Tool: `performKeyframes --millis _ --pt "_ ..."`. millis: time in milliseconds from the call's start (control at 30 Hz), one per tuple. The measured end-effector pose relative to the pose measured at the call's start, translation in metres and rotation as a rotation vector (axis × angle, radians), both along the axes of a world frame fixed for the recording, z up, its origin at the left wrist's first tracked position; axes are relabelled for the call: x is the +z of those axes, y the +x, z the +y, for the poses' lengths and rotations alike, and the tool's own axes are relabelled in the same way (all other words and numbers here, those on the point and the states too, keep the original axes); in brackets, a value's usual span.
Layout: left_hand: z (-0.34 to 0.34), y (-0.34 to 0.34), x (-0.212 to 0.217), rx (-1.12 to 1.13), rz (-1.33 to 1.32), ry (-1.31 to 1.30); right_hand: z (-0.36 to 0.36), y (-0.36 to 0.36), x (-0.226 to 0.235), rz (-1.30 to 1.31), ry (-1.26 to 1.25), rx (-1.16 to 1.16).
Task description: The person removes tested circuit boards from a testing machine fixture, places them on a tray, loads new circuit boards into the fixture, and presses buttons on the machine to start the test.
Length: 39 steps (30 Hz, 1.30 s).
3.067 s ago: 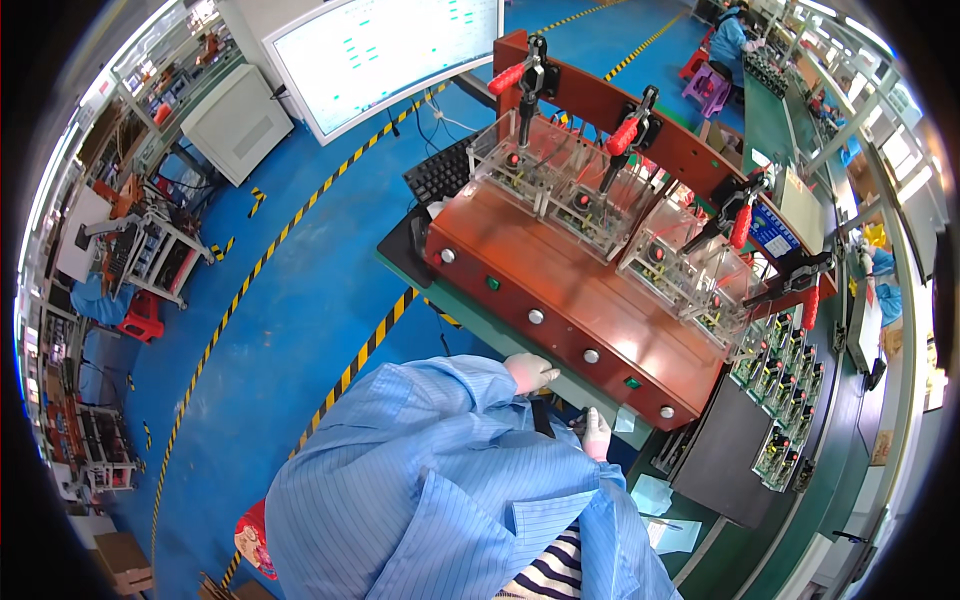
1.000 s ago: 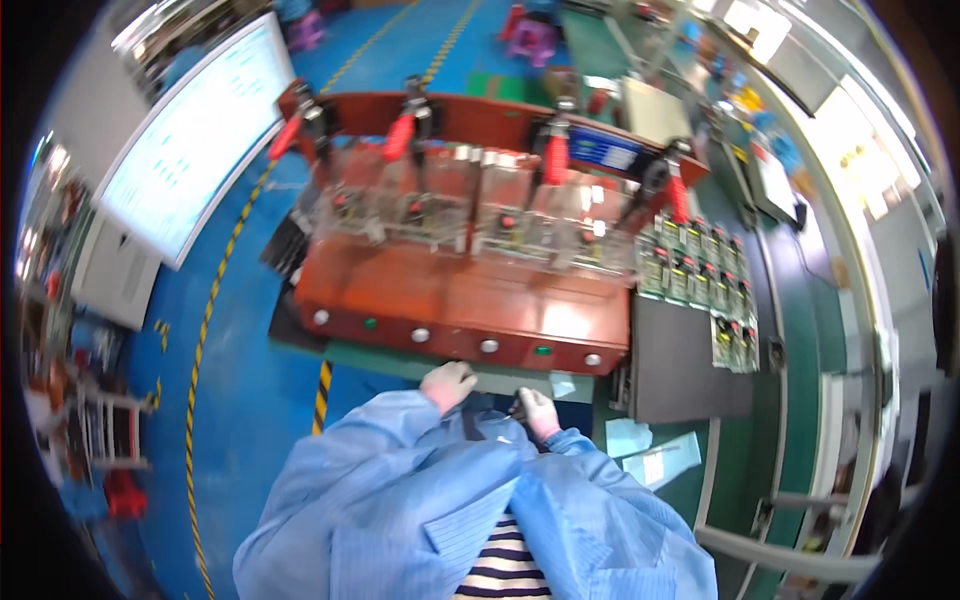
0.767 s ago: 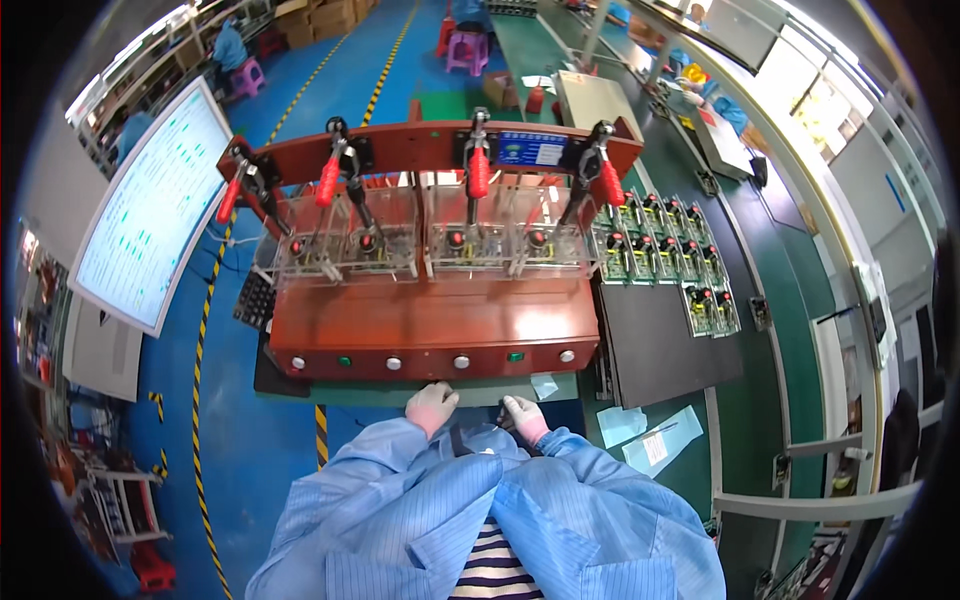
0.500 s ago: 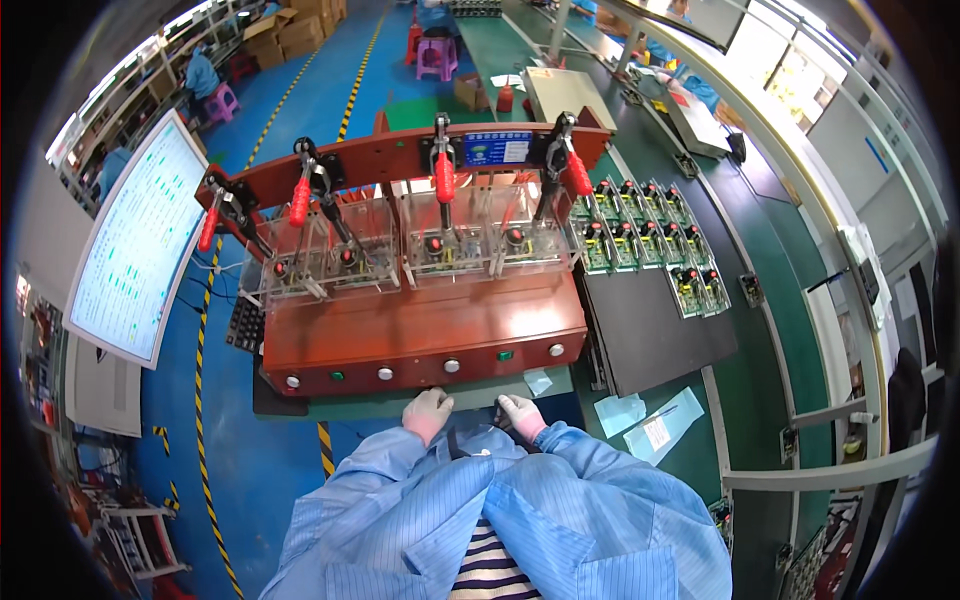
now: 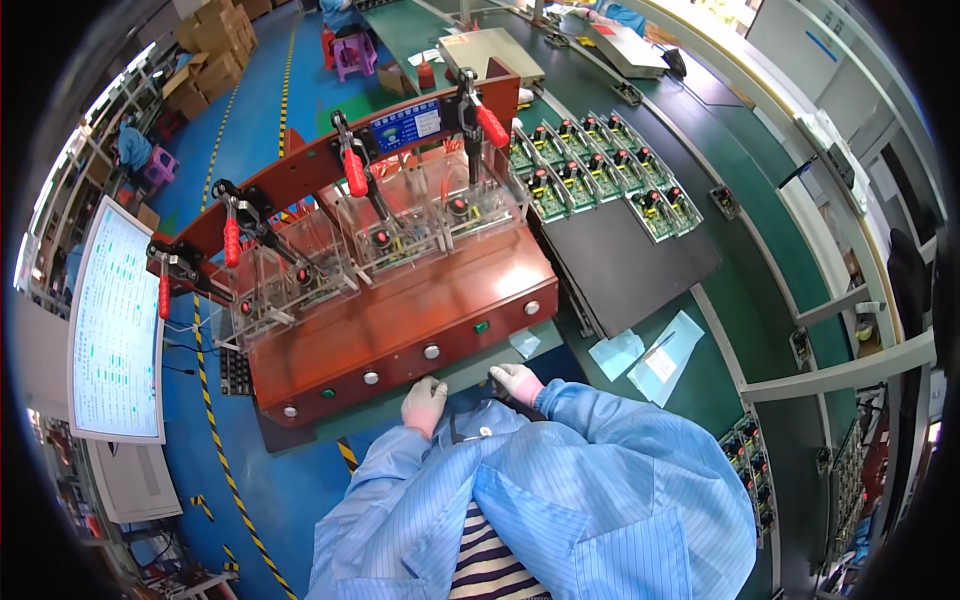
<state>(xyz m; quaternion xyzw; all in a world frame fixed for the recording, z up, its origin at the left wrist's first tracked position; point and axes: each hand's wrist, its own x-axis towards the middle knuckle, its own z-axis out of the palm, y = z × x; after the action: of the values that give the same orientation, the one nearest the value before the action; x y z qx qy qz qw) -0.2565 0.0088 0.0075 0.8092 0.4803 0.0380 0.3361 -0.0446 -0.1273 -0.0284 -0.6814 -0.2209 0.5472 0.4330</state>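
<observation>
My left hand (image 5: 425, 402), in a pale glove, rests at the bench's front edge with its fingers curled together; anything inside them is hidden. My right hand (image 5: 518, 383), also gloved, is closed at the same edge, and a small dark thing shows beside its fingers, too unclear to name. Just beyond both hands stands a reddish-brown test fixture (image 5: 400, 348) with a row of round silver and green buttons along its front. Several toggle clamps with red handles (image 5: 355, 173) rise over its clear plates. Circuit boards (image 5: 381, 240) sit beneath these plates.
More circuit boards (image 5: 655, 212) stand in rows right of the fixture, partly on a black mat (image 5: 640, 265). Light blue sheets (image 5: 668, 358) lie nearer. A lit monitor (image 5: 115, 330) and a keyboard (image 5: 235, 372) are at the left. A metal rail (image 5: 840, 367) crosses the right side.
My view has turned to the right, so the fixture appears tilted and shifted left. Both hands stay near the bench's front edge, with no clear change in grip.
</observation>
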Motion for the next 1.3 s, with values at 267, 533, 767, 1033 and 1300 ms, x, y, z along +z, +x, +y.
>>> performKeyframes --millis 267,533,767,1033,1300 --pt "0.004 0.004 0.01 0.001 0.039 -0.05 0.001 0.003 0.005 0.019 -0.012 0.028" --pt "0.008 0.002 0.004 -0.047 -0.017 -0.027 0.003 0.0 0.007 -0.033 -0.015 0.005" --pt "0.009 0.002 0.004 -0.048 -0.006 -0.019 0.003 0.0 0.016 -0.013 -0.011 0.008" --pt "0.008 0.002 0.003 -0.049 0.009 -0.051 0.0 0.002 0.002 -0.017 -0.005 0.031" --pt "0.002 -0.001 0.001 -0.004 -0.05 -0.074 -0.002 0.003 -0.011 0.069 -0.007 -0.026"
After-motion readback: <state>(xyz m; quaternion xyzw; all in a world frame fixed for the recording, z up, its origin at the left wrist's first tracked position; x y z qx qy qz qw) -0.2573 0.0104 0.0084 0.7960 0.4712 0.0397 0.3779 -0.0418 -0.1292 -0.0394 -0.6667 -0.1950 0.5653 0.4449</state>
